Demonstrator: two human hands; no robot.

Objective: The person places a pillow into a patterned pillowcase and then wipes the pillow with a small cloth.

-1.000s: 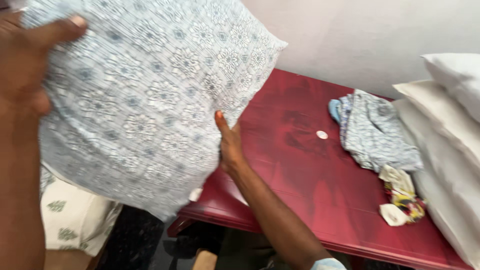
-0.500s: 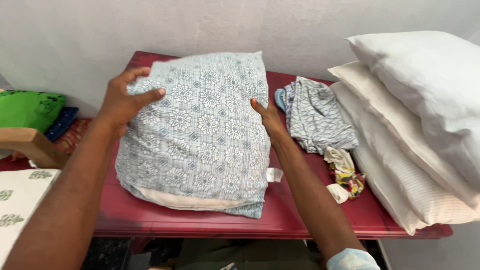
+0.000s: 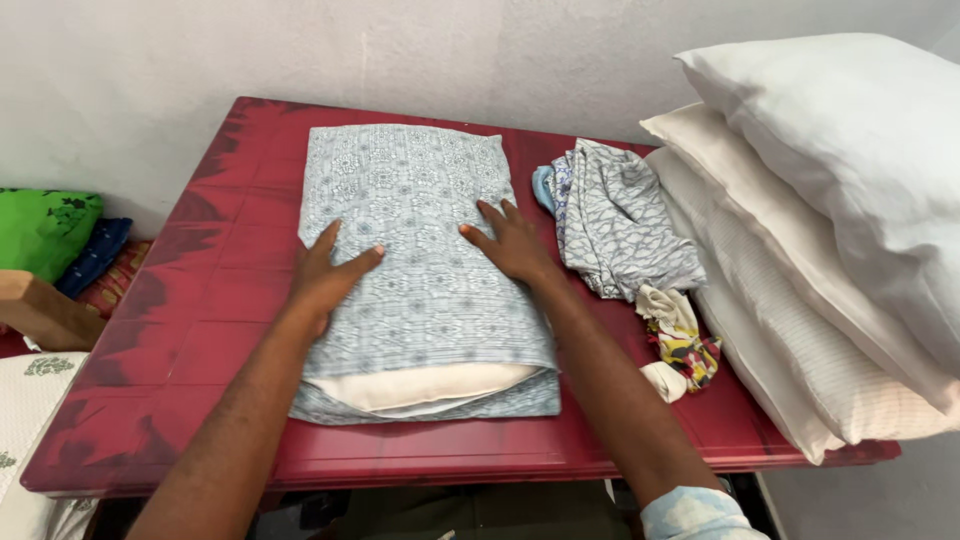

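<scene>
A pillow (image 3: 425, 270) in a pale blue patterned cover lies flat on a dark red table (image 3: 215, 300). It sits near the middle of the table, and its far end points at the white wall (image 3: 300, 50). At the near end the cover is open, and the cream pillow inside peeks out. The left hand (image 3: 325, 275) lies flat on the left part of the pillow. Its fingers are spread out and straight, and they hold nothing; the palm just presses on the cloth. The right hand (image 3: 512, 243) lies flat on the right part of the pillow, close to its edge. Its fingers are spread wide too, and they grip nothing. Just beside the right hand is a heap of folded blue and white cloth (image 3: 620, 220). A small crumpled rag (image 3: 685, 340) with yellow and red bits lies in front of that heap, near the table's right edge. On the right side is a stack of big pillows (image 3: 830, 230), white and cream, one on top of the other, and they hang over the table's edge. To the left of the table, lower down, there is a green cushion (image 3: 45, 225) and a dark blue cloth (image 3: 95, 255) next to it.
</scene>
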